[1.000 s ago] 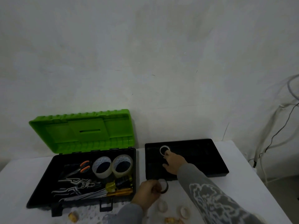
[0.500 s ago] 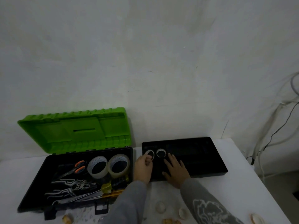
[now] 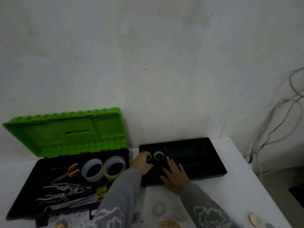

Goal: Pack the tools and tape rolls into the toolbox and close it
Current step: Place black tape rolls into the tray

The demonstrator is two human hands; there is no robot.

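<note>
A small tape roll (image 3: pixel 148 156) sits in the back left corner of the black tray (image 3: pixel 212 168), lying flat with its hole facing up; most of it is hidden under the left hand (image 3: pixel 142 163). That hand is curled over the roll with its fingertips on the rim, though whether it grips the roll or only presses it down cannot be told. A second small roll (image 3: pixel 159 156) lies just beside it to the right, also flat, hole up, its pale rim fully in view. Neither roll has a long axis to speak of; each is a ring whose axis points straight up out of the tray.

The right hand (image 3: pixel 176 175) lies open and flat on the tray's near part, fingers spread, holding nothing, and seems to steady the tray.

To do this step well, I judge the roll should be seated flat on the tray floor, snug against the corner wall and beside its neighbour, so nothing sticks up when the tray later goes into the box. Release should be gentle so the ring does not tip or roll.

The tray rests on the white table (image 3: pixel 246 186), just right of the open toolbox (image 3: pixel 29 186), whose green lid (image 3: pixel 65 132) leans back toward the wall. Inside are two large tape rolls (image 3: pixel 92 170), scissors (image 3: pixel 70 171), pliers (image 3: pixel 65 191) and other tools. A few more small rolls (image 3: pixel 254 219) lie loose on the table's near edge.
</note>
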